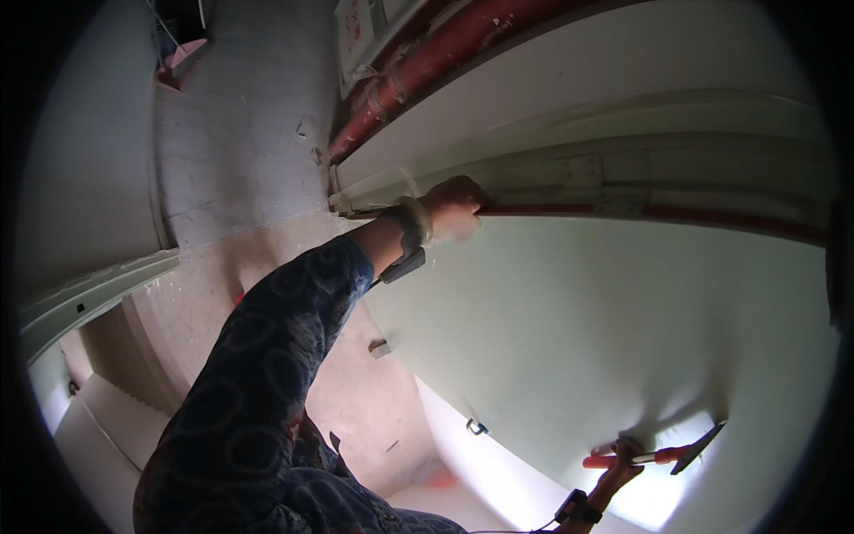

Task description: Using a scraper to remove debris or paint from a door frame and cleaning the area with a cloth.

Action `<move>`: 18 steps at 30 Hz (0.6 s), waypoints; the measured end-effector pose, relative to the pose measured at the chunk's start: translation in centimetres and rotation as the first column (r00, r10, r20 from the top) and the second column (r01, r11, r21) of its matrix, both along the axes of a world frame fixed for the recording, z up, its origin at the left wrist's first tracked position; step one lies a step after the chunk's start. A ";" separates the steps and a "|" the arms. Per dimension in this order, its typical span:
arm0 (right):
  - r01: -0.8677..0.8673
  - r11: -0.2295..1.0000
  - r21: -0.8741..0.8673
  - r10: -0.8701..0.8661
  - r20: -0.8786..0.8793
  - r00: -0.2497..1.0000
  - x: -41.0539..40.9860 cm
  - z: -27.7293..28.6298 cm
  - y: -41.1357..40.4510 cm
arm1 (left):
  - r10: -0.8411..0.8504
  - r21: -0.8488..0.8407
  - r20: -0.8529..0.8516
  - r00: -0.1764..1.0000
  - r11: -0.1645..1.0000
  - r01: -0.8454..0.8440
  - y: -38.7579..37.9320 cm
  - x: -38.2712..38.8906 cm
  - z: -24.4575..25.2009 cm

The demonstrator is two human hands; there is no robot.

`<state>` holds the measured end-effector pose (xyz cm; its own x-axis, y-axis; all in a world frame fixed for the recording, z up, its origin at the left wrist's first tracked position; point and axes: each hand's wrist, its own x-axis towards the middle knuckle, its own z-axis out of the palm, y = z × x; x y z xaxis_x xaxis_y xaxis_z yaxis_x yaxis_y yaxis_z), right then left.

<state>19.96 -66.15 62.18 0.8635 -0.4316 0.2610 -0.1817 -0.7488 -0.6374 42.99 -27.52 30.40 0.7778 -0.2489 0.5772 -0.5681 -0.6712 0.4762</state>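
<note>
A pale green door panel (534, 314) fills the right of the view. At its hinge-side edge is my left hand (457, 207), fingers curled and blurred. Whether it grips the edge or holds something small is hidden. Lower right, my right hand (624, 460) is closed around the red handle of a scraper (657, 457). The wide, dark scraper blade (700, 447) points right, close to the panel; I cannot tell if it touches. Metal hinges (620, 200) sit along the door frame (707, 167), right of my left hand.
A worn red pipe (413, 67) runs along the wall above. Grey floor (240, 147) meets beige floor (360, 394), where a small block (379, 348) lies at the panel's edge. A latch (476, 427) juts from the panel. Pink dustpan-like objects (183, 57) stand upper left.
</note>
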 end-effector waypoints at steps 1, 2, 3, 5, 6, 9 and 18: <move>-0.003 1.000 -0.031 0.003 -0.018 1.000 -0.1 0.2 -0.3 | -0.010 -0.007 -0.004 1.000 1.000 0.010 -0.3 -0.2 0.4; -0.005 0.998 -0.062 0.003 -0.036 0.999 -0.3 0.4 -0.7 | -0.084 -0.378 -0.315 0.945 0.925 -0.044 -0.7 -1.0 1.7; -0.002 0.998 -0.063 -0.001 -0.044 0.999 -0.4 0.4 -0.6 | -0.252 -0.648 -0.551 0.795 0.729 -0.218 -0.7 -1.4 2.0; 0.051 0.999 0.000 -0.050 -0.105 0.993 -0.3 0.5 -0.2 | -0.119 -0.594 -0.517 0.848 0.763 -0.255 -0.7 -1.5 0.5; 0.050 0.999 -0.004 -0.050 -0.112 0.992 -0.2 0.5 -0.3 | 0.018 -0.542 -0.459 0.888 0.786 -0.296 -0.8 -1.3 -1.1; 0.121 0.988 -0.100 -0.133 -0.129 0.983 0.5 -1.0 -1.5 | 0.412 -0.155 -0.055 0.910 0.896 -0.415 7.6 -4.5 -15.1; 0.069 0.973 -0.221 -0.074 -0.012 0.997 -0.2 0.0 -1.2 | 0.616 0.380 -0.618 0.488 0.778 -0.500 12.1 -28.1 -27.5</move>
